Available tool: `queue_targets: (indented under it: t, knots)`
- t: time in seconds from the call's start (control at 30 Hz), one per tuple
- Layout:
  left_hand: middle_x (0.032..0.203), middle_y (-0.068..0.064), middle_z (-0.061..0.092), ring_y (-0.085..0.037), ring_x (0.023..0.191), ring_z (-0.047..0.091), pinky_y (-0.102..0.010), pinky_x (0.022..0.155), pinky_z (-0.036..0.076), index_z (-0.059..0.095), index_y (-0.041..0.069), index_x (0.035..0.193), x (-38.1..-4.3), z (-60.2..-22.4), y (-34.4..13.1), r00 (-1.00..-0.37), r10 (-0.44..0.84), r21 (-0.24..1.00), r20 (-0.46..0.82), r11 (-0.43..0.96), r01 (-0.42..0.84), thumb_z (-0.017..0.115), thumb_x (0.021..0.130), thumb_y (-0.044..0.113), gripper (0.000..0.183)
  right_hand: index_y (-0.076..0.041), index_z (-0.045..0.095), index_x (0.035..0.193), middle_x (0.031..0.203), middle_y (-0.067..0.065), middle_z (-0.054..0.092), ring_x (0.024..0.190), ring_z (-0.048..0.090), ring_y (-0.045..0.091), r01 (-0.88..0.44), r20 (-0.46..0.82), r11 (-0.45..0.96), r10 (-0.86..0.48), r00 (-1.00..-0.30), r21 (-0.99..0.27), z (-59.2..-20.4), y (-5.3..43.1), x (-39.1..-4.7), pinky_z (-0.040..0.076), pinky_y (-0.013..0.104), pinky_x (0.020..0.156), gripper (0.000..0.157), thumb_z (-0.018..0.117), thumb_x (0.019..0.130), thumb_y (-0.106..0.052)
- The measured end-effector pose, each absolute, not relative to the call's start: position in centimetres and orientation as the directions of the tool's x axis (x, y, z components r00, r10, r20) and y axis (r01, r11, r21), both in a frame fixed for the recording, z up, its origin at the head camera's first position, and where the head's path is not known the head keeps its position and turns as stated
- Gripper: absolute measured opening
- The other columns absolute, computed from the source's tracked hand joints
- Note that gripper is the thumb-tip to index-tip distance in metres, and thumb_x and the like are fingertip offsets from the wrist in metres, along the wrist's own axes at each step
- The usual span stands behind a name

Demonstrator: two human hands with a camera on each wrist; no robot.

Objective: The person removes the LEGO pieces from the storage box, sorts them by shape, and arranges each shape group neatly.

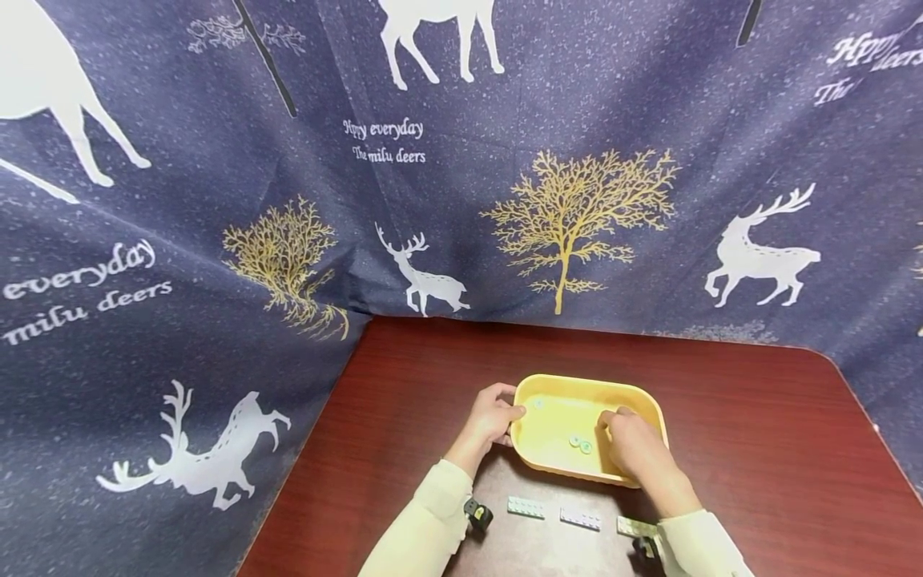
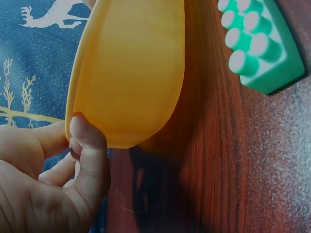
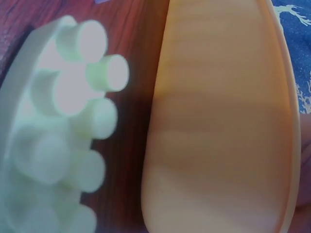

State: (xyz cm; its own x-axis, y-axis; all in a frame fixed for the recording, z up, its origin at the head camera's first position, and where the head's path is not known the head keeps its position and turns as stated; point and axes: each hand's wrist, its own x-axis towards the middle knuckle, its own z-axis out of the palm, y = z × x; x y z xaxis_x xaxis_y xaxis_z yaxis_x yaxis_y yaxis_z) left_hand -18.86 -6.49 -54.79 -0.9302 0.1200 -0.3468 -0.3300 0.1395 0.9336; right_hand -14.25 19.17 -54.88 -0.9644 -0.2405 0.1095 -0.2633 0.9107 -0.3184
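Observation:
A yellow plastic tub (image 1: 577, 386) with rounded corners sits on the table, a few small round green pieces (image 1: 586, 447) on its floor. My left hand (image 1: 493, 417) grips the tub's left end; in the left wrist view its thumb (image 2: 87, 133) lies against the rim. Inside the right part of the tub is my right hand (image 1: 634, 441), bent fingers pointing down at the floor. I cannot tell whether they pinch a piece. In the right wrist view the tub's wall (image 3: 218, 121) hides most of that hand.
Three studded blocks lie in a row on the near side of the tub: a green one (image 1: 525, 507), a pale purple one (image 1: 580, 519) and a pale yellow-green one (image 1: 634, 526). The table (image 1: 433, 353) is dark red wood, with a blue deer-print cloth (image 1: 613, 120) hanging behind it.

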Motion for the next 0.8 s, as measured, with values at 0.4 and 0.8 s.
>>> queue_targets:
  t: [0.4, 0.8]
  knots:
    - [0.092, -0.019, 0.068, -0.023, 0.059, 0.066, -0.031, 0.044, 0.059, 0.060, 0.003, 0.133, -18.8, -54.7, -6.5, -0.932, 0.126, 0.937, -0.339, 0.139, -0.321, 0.070, 0.092, 0.002, 0.043, -0.008, 0.068, 0.075, 0.076, 0.005, 0.055, 0.071, 0.055, 0.021, -0.275, 0.099, 0.899, -0.256, -0.962, -0.342, -54.4, 19.3, -14.4, 0.055, 0.039, 0.067, 0.005, 0.069, 0.077, -0.003]
    - [0.087, -0.012, 0.065, -0.024, 0.061, 0.067, -0.031, 0.043, 0.059, 0.061, 0.004, 0.131, -18.6, -54.6, -6.5, -0.936, 0.120, 0.938, -0.331, 0.151, -0.313, 0.071, 0.091, 0.003, 0.042, -0.006, 0.076, 0.086, 0.085, 0.007, 0.067, 0.081, 0.068, 0.028, -0.323, 0.237, 0.877, -0.250, -0.939, -0.355, -53.8, 19.3, -13.8, 0.060, 0.045, 0.076, 0.008, 0.076, 0.079, -0.004]
